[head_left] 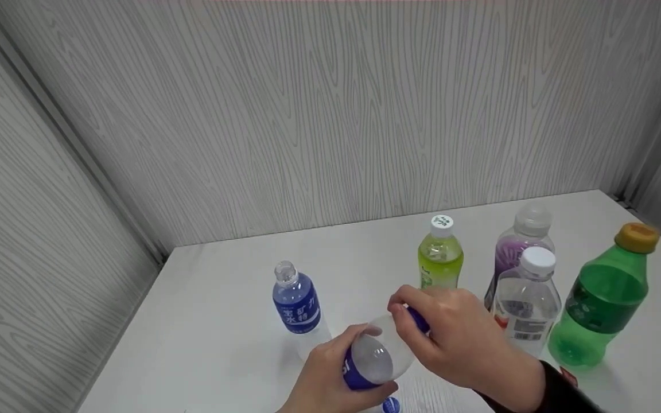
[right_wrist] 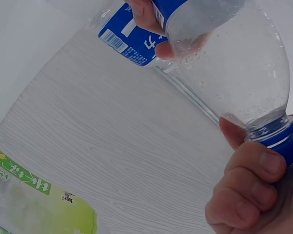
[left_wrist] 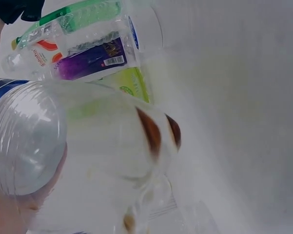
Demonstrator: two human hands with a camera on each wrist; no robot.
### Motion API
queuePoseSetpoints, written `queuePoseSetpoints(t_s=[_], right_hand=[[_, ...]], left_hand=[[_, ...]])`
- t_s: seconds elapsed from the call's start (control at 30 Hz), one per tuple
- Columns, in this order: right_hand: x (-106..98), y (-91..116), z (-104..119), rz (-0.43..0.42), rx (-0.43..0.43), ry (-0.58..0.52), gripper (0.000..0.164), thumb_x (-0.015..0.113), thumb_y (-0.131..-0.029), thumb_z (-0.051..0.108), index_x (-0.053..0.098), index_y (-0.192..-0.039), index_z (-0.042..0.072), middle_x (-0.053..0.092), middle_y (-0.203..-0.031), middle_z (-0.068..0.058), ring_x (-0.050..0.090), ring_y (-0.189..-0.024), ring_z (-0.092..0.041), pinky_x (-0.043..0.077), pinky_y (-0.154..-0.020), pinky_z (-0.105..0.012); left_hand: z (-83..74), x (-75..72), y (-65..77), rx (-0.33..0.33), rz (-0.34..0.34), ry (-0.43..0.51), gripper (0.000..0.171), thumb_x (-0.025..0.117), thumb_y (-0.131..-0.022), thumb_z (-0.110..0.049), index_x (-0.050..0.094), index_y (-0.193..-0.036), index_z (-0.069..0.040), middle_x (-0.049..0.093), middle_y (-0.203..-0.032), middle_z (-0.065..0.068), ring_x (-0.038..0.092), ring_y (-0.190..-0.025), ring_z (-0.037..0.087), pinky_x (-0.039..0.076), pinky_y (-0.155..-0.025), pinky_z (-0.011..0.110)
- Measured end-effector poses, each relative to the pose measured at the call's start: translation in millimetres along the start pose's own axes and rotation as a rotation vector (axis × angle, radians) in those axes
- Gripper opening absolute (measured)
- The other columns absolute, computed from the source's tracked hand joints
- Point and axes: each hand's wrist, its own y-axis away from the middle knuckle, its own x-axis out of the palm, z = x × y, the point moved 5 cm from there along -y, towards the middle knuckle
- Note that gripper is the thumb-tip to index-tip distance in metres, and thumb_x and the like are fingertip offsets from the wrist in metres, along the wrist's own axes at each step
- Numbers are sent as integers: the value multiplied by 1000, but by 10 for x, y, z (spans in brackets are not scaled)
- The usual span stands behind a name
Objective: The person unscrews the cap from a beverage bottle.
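My left hand point(head_left: 330, 373) grips a clear plastic bottle point(head_left: 379, 353) round its blue label; the bottle is tilted with its neck toward my right hand. At the neck, my right hand point(head_left: 451, 338) holds the blue cap point(right_wrist: 285, 146) between thumb and curled fingers. The cap sits on the neck in the right wrist view. Water drops cling inside the clear shoulder. Just left of my left hand stands another bottle with a blue label point(head_left: 299, 312) and an uncapped mouth. A loose blue cap point(head_left: 391, 405) lies on the table below the held bottle.
Behind my right hand stands a yellow-green bottle point(head_left: 440, 261) with a white cap. To the right are a purple-labelled bottle point(head_left: 511, 252), a clear bottle with a white cap point(head_left: 528, 304) and a green bottle with an orange cap point(head_left: 606, 298). Wood-grain panels point(head_left: 330, 115) enclose the white table point(head_left: 210, 310).
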Motion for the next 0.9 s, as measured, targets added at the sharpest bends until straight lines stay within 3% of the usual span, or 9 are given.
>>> queuePoseSetpoints(t_s=[0.27, 0.4, 0.53, 0.67, 0.8, 0.9], right_hand=[[-43, -7, 40, -58, -131, -37, 8, 62, -86, 13, 64, -91, 19, 67, -83, 13, 61, -75, 0, 54, -64, -17], [-44, -8, 42, -61, -148, -38, 10, 61, -84, 13, 64, -92, 19, 66, -84, 12, 58, -75, 1, 52, -63, -17], [-39, -10, 14, -44, -85, -23, 9, 62, -86, 21, 64, -94, 21, 65, -84, 13, 55, -73, 3, 49, -60, -14], [-34, -10, -37, -21, 36, 16, 18, 64, -87, 38, 64, -97, 23, 62, -79, 15, 52, -68, 5, 44, -55, -13], [-19, -9, -67, 40, 140, 37, 21, 64, -87, 43, 64, -93, 23, 41, -56, 21, 37, -50, 9, 30, -44, -13], [-1, -11, -72, 80, 178, 50, 20, 61, -90, 42, 63, -85, 23, 28, -49, 20, 29, -44, 8, 25, -40, -14]], left_hand=[[-6, -5, 5, -2, 15, 43, 60, 72, -76, -54, 49, -127, -32, 67, -115, -5, 65, -100, 3, 54, -88, 20], [-7, -5, 4, 0, 12, 40, 61, 72, -76, -55, 49, -127, -31, 67, -115, -5, 65, -99, 3, 54, -87, 21], [0, -9, 2, -15, 14, 43, 60, 72, -76, -55, 49, -127, -32, 67, -117, -6, 65, -101, 4, 54, -89, 23], [3, -7, -1, 9, -17, 20, 59, 73, -76, -52, 49, -126, -33, 67, -117, -7, 65, -100, 4, 55, -89, 23], [-1, -2, 3, 48, -70, -58, 61, 73, -75, -55, 49, -126, -31, 68, -114, -7, 66, -97, 3, 56, -85, 22], [-6, 3, 4, 66, -85, -102, 64, 70, -75, -59, 50, -127, -28, 69, -113, -6, 66, -97, 4, 56, -84, 22]])
